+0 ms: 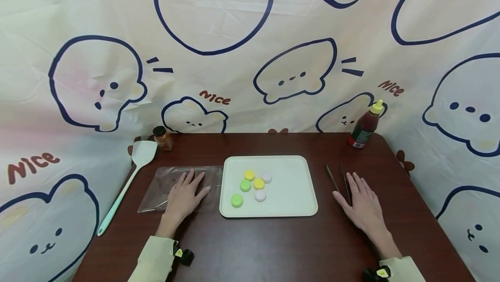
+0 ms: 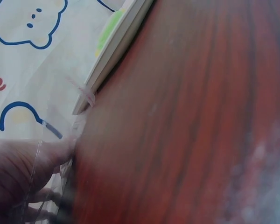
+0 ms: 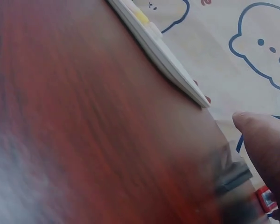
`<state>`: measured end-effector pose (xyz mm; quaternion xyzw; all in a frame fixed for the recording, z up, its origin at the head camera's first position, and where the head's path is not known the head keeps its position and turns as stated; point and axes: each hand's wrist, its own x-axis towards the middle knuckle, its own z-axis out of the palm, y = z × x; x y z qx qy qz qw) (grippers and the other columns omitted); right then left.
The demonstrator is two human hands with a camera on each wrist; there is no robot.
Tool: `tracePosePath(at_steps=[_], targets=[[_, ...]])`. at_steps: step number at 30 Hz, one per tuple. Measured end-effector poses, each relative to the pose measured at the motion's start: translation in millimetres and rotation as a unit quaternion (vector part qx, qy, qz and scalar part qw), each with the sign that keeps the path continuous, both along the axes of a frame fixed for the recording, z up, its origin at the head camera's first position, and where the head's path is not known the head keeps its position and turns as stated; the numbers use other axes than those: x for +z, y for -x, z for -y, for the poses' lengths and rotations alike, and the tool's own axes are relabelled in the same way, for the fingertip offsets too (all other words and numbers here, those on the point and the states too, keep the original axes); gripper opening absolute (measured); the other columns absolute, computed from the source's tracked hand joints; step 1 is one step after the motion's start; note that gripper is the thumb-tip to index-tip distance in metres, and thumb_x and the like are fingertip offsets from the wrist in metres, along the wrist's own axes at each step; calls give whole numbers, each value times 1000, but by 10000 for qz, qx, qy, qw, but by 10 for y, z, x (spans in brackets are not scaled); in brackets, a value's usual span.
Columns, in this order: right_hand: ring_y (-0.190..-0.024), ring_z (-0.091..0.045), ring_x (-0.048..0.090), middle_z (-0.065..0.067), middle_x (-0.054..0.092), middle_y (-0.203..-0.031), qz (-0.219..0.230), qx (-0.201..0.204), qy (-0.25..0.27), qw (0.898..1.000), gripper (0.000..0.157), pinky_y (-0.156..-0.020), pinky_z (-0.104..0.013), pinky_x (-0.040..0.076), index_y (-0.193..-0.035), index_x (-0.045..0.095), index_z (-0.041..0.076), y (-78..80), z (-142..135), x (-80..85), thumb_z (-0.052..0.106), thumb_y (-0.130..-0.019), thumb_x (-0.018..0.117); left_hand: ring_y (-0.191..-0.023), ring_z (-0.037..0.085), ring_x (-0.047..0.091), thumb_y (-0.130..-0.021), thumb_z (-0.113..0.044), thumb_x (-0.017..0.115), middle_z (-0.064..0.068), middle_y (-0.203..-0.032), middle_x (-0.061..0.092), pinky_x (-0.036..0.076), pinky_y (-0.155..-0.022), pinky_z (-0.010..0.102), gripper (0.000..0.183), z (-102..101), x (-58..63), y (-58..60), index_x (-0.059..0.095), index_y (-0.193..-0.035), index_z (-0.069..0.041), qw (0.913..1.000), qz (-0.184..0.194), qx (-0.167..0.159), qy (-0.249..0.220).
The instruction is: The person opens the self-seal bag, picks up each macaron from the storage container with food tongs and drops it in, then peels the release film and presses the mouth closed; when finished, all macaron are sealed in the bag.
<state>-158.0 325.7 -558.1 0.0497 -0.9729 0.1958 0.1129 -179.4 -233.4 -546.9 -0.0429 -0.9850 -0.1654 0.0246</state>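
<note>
My left hand (image 1: 183, 197) rests on a flat clear plastic bag (image 1: 162, 184), fingers spread and straight. In the left wrist view, clear film overlaps that hand (image 2: 18, 175). My right hand (image 1: 364, 206) lies palm down at the right, fingers extended, beside dark metal tongs (image 1: 331, 175) whose two arms point away from me. The right wrist view shows its thumb (image 3: 266, 144) raised near the blurred tongs (image 3: 235, 177). Between the hands sits a white tray (image 1: 291, 186) with several small round macaron-like pieces: yellow (image 1: 249, 175), green (image 1: 236, 200) and pale lilac (image 1: 260, 195).
A spatula (image 1: 143, 152) with a pale green handle lies along the table's left edge. Behind it stands a small dark-lidded jar (image 1: 164, 141). A red sauce bottle (image 1: 365, 126) with a yellow cap is at the back right. A patterned cloth (image 1: 234, 78) hangs behind the brown table (image 1: 250, 247).
</note>
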Motion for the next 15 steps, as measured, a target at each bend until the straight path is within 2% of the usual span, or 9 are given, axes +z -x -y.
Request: tracePosePath(at_steps=[9, 15], targets=[[-140, -55, 41, -36, 39, -156, 212, -142, -132, 9996, 93, -107, -73, 34, -160, 29, -7, 11, 103, -43, 61, -102, 56, -151, 51, 31, -103, -46, 64, 26, -162, 38, 32, -112, 73, 62, -1, -20, 1, 54, -152, -11, 9998, -179, 4, 29], [-139, -56, 41, -40, 40, -152, 372, -351, -180, 9985, 94, -108, -72, 35, -155, 32, -13, 18, 166, -5, 62, -103, 54, -146, 49, 40, -100, -42, 70, 26, -156, 46, 40, -109, 68, 57, -3, -27, 12, 63, -144, -7, 9990, -435, 71, -52]])
